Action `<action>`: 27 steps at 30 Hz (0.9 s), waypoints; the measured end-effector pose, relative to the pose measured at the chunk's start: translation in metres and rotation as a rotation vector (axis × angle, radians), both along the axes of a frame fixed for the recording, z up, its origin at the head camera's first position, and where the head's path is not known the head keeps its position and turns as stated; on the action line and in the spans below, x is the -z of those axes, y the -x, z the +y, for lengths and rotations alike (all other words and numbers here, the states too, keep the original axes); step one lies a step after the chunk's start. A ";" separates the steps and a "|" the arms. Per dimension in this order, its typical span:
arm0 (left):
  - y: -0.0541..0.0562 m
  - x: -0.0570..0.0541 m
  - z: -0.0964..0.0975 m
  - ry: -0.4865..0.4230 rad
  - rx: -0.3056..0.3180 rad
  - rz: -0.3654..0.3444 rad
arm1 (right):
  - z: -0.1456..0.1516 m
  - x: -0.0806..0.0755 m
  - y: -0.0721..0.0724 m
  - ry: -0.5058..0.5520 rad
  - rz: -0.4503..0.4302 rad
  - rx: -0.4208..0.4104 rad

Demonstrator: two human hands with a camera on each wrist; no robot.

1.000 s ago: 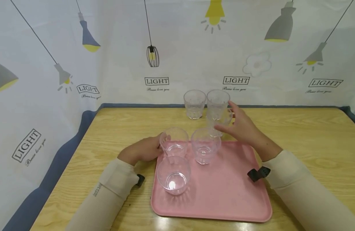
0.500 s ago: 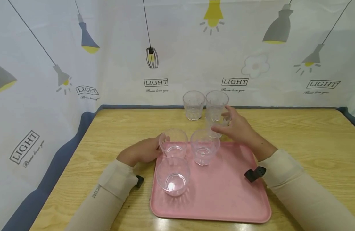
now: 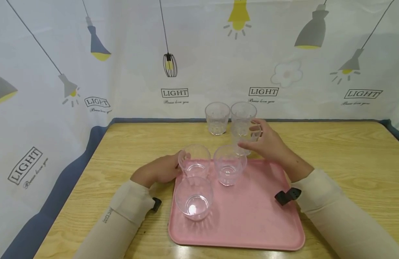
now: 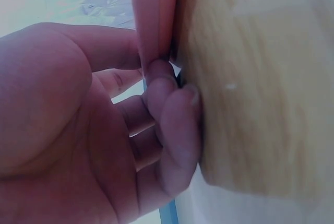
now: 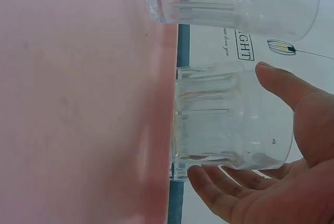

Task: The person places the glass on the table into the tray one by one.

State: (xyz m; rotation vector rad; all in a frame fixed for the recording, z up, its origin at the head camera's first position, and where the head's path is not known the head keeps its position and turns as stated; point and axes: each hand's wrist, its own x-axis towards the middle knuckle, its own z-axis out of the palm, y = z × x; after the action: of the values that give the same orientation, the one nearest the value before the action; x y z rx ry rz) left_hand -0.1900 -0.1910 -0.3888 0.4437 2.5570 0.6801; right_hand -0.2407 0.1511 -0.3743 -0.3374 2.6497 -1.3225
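Observation:
My left hand (image 3: 167, 167) holds the left rim of a pink tray (image 3: 254, 212). In the left wrist view, the thumb lies over the rim and the curled fingers reach under it. My right hand (image 3: 269, 144) grips a clear tumbler (image 3: 240, 144) standing just behind the tray. In the right wrist view, its thumb is on one side of that tumbler (image 5: 224, 122) and its fingers on the other. On the tray stand three more clear tumblers: a back-left one (image 3: 195, 162), a front-left one (image 3: 194, 198) and one to their right (image 3: 228, 167).
Two clear tumblers stand at the table's back edge, a left one (image 3: 217, 118) and a right one (image 3: 243, 111) partly behind the gripped tumbler. The wooden table (image 3: 342, 151) meets a white curtain (image 3: 128, 72) printed with lamps.
My right hand has drawn slightly in around the tumbler, its fingers bending closer to the glass wall. The left hand, tray and other tumblers stay put; the head view has shifted a little.

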 end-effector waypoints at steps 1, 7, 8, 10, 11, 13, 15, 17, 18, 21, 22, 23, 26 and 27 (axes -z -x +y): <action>0.000 0.000 0.000 0.000 -0.004 -0.004 | 0.001 -0.001 -0.001 0.002 0.003 0.006; 0.000 0.002 0.000 -0.004 0.005 0.015 | 0.006 -0.005 -0.010 0.025 0.015 0.051; 0.000 0.002 0.000 -0.003 0.007 0.017 | 0.007 -0.006 -0.012 0.030 0.016 0.056; 0.000 0.001 0.000 -0.003 0.015 0.023 | 0.009 -0.006 -0.014 0.044 0.023 0.062; 0.000 0.001 0.000 -0.003 0.016 0.023 | 0.010 -0.007 -0.016 0.051 0.024 0.064; 0.001 0.001 0.000 0.001 0.016 0.021 | 0.011 -0.007 -0.017 0.058 0.026 0.066; 0.001 0.001 -0.001 0.000 0.012 0.016 | 0.013 -0.008 -0.019 0.063 0.024 0.068; 0.001 0.001 -0.001 0.001 0.004 0.012 | 0.014 -0.008 -0.021 0.064 0.021 0.068; 0.001 0.001 -0.001 0.003 0.004 0.014 | 0.015 -0.008 -0.022 0.065 0.021 0.066; 0.000 0.000 -0.001 0.009 0.011 0.020 | 0.017 -0.010 -0.026 0.064 0.022 0.065; 0.000 0.000 -0.001 0.011 0.011 0.019 | 0.018 -0.010 -0.027 0.062 0.026 0.065; 0.000 -0.001 -0.001 0.011 0.011 0.017 | 0.019 -0.011 -0.029 0.060 0.027 0.066; 0.000 -0.001 -0.001 0.004 0.019 0.019 | 0.024 -0.013 -0.035 0.049 0.037 0.072; 0.000 0.000 -0.001 0.003 0.018 0.019 | 0.025 -0.013 -0.037 0.042 0.042 0.073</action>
State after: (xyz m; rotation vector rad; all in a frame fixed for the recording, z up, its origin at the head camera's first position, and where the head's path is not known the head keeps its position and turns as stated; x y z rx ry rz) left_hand -0.1900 -0.1916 -0.3886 0.4739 2.5687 0.6687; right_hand -0.2041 0.1765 -0.3613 -0.2788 2.6965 -1.4093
